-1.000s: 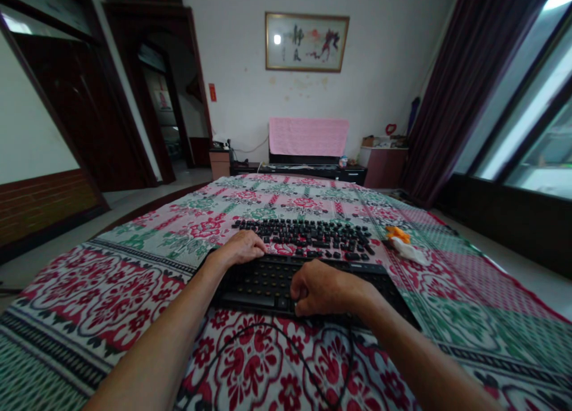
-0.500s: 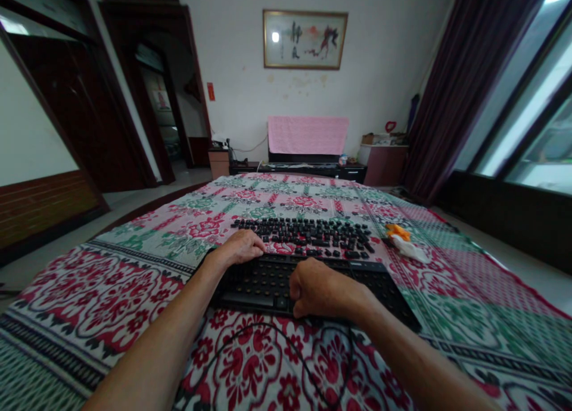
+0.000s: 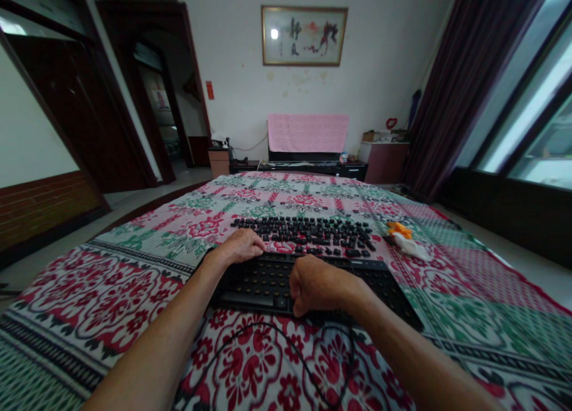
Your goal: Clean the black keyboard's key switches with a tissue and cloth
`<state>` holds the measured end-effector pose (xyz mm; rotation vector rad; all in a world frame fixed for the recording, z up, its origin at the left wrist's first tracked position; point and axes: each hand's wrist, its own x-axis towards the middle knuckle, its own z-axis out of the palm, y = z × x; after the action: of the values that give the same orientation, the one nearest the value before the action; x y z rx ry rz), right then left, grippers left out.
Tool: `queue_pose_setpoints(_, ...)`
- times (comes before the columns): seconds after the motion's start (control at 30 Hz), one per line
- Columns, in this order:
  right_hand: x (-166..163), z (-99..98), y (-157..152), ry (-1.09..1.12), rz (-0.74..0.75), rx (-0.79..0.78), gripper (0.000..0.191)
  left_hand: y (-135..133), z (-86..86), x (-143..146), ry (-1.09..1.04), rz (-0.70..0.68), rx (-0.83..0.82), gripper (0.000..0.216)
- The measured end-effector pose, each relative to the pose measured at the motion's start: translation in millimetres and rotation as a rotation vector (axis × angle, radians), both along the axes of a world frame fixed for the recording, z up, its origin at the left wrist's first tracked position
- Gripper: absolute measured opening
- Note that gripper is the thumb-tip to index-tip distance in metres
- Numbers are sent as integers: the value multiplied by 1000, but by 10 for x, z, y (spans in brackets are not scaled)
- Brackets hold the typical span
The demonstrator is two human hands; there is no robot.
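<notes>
A black computer keyboard point(image 3: 254, 290) lies on the patterned cloth in front of me, with most of its keycaps off and rows of small key posts bare. A few caps, a long one included, sit along its near edge. My left hand point(image 3: 241, 246) grips the keyboard's far edge left of centre, fingers curled over it. Above the middle of the near edge, my right hand point(image 3: 318, 285) is closed with its fingertips pointing down; whatever they pinch is hidden. Many loose black keycaps point(image 3: 319, 227) are spread in rough rows just beyond the keyboard.
A black cable point(image 3: 292, 345) loops over the floral cloth point(image 3: 147, 274) on my side of the keyboard. Orange point(image 3: 399, 229) and white crumpled pieces point(image 3: 410, 247) lie right of the keycaps. Far off, a pink towel point(image 3: 308, 133) drapes over something on a low cabinet.
Both hands keep nearly the same place on the keyboard. The view has tilted very slightly; nothing else has visibly moved.
</notes>
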<state>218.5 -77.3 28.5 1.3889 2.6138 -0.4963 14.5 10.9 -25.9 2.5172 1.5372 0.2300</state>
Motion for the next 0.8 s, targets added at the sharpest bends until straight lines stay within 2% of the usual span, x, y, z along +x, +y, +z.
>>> queue_pose_setpoints(0.27,-38,-22,-114,-8,23,169,24,-13,26,3,11,-1,-5,25)
queue_pose_setpoints(0.67,-64,37,-15,-82,84,60,28,41,-51,-29,2,-2,9,26)
queue_pose_setpoints(0.8,-75,-16,-6,-59,110,105,25,41,-47,-27,-4,-8,17,26)
